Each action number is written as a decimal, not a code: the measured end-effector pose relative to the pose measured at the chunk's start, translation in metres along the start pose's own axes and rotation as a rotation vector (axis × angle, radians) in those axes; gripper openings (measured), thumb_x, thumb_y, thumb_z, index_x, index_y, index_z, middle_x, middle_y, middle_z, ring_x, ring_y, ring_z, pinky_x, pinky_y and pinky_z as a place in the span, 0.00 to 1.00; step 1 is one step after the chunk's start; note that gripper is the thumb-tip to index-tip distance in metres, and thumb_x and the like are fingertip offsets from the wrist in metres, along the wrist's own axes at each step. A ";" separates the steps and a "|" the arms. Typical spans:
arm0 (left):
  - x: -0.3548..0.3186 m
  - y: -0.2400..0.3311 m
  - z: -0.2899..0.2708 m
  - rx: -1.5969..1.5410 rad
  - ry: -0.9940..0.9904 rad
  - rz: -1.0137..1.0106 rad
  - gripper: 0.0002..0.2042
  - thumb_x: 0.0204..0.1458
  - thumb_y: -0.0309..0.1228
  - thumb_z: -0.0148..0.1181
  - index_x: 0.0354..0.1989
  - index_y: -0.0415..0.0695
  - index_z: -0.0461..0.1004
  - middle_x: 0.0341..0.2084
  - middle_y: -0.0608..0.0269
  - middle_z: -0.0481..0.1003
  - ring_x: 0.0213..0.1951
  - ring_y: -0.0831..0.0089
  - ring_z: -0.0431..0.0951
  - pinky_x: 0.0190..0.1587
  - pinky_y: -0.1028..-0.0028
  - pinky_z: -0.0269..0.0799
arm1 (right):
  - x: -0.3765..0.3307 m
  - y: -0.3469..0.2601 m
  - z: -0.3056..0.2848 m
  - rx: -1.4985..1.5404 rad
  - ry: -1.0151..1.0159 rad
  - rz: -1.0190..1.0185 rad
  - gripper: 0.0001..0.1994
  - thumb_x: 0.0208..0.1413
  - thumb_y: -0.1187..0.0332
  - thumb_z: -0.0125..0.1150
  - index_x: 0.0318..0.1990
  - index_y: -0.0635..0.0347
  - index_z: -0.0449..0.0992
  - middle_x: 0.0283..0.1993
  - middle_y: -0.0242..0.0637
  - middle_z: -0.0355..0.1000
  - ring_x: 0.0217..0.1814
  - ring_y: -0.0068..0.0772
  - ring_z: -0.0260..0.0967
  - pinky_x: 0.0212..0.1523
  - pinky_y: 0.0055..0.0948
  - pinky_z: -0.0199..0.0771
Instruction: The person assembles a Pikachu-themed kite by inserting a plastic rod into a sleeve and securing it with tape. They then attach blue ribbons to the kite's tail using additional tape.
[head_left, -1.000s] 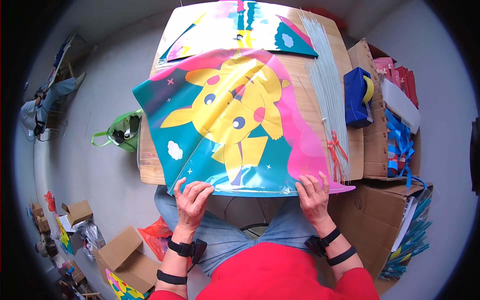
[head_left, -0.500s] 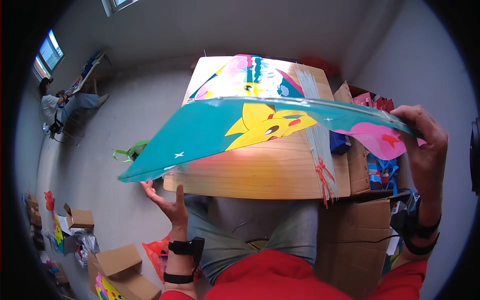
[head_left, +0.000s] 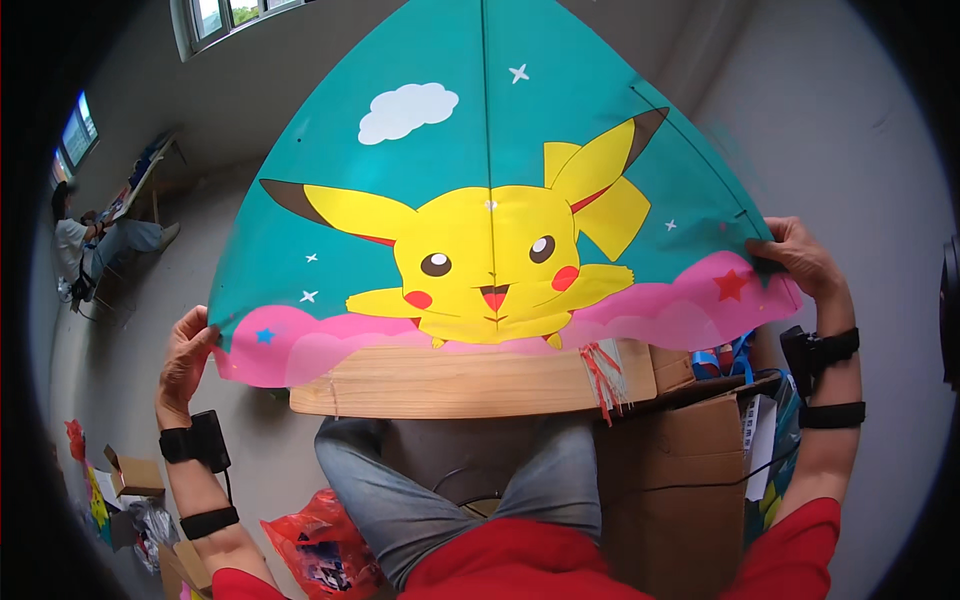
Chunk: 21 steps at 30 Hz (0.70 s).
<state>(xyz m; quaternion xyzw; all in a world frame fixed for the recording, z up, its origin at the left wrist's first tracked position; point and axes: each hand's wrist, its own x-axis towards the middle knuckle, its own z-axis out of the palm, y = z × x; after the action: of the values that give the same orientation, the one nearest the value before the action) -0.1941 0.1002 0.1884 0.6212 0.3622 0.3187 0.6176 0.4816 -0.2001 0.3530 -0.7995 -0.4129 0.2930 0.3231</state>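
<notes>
A large triangular kite (head_left: pixel 390 240) is spread upright above the table, its printed face toward me. It is teal with a yellow cartoon animal, a white cloud and a pink scalloped lower edge. A dark rod or seam runs down its middle, and another lies along its right edge. My left hand (head_left: pixel 186 358) pinches the lower left corner between thumb and fingers. At the lower right corner, my right hand (head_left: pixel 800 258) grips the kite's edge. The wooden table (head_left: pixel 440 385) shows only along its near part; the kite hides the rest.
Thin white rods tied with red ribbon (head_left: pixel 605 375) lie at the table's right. Cardboard boxes (head_left: pixel 670 490) stand right of my legs. A red plastic bag (head_left: pixel 325 545) lies on the floor at left. Another person (head_left: pixel 80 240) sits at a table far left, near a window (head_left: pixel 76 130).
The kite has swung from a tilted, folded-over position to spread upright facing me. My left hand, open before, now grips its left corner. My right hand has moved slightly down and left.
</notes>
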 end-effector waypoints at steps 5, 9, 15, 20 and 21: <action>0.047 -0.010 -0.009 0.247 0.060 -0.215 0.17 0.53 0.26 0.65 0.51 0.41 0.70 0.34 0.71 0.78 0.39 0.81 0.76 0.48 0.78 0.70 | 0.067 0.098 0.064 0.015 -0.099 0.110 0.11 0.52 0.66 0.72 0.37 0.63 0.80 0.30 0.27 0.75 0.30 0.16 0.69 0.35 0.20 0.70; 0.097 -0.062 -0.020 0.391 0.141 -0.351 0.27 0.51 0.20 0.64 0.61 0.38 0.63 0.34 0.67 0.78 0.38 0.78 0.77 0.48 0.77 0.70 | 0.119 0.167 0.122 0.051 -0.188 0.146 0.10 0.52 0.66 0.71 0.36 0.62 0.80 0.30 0.27 0.75 0.32 0.17 0.67 0.35 0.22 0.68; 0.121 -0.105 -0.025 0.477 0.219 -0.406 0.27 0.51 0.20 0.63 0.61 0.37 0.62 0.30 0.70 0.75 0.37 0.78 0.75 0.49 0.75 0.69 | 0.143 0.194 0.161 -0.059 -0.222 0.195 0.10 0.51 0.65 0.71 0.34 0.64 0.81 0.28 0.26 0.73 0.30 0.17 0.66 0.33 0.24 0.68; 0.122 -0.118 -0.045 0.568 0.242 -0.457 0.27 0.53 0.22 0.63 0.62 0.40 0.62 0.37 0.66 0.75 0.42 0.77 0.74 0.50 0.74 0.68 | 0.149 0.190 0.171 -0.255 -0.106 0.099 0.11 0.48 0.65 0.72 0.33 0.63 0.80 0.25 0.36 0.75 0.28 0.32 0.72 0.32 0.31 0.71; 0.121 -0.124 -0.047 0.604 0.236 -0.455 0.27 0.53 0.22 0.63 0.62 0.41 0.62 0.40 0.64 0.75 0.44 0.76 0.74 0.51 0.73 0.68 | 0.142 0.198 0.176 -0.343 -0.011 -0.035 0.12 0.48 0.64 0.73 0.34 0.63 0.80 0.26 0.40 0.76 0.29 0.38 0.73 0.32 0.34 0.72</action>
<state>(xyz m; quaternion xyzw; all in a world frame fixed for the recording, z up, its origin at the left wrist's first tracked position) -0.1759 0.2240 0.0601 0.6379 0.6365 0.1221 0.4160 0.5147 -0.1200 0.0647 -0.8340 -0.4726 0.2167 0.1847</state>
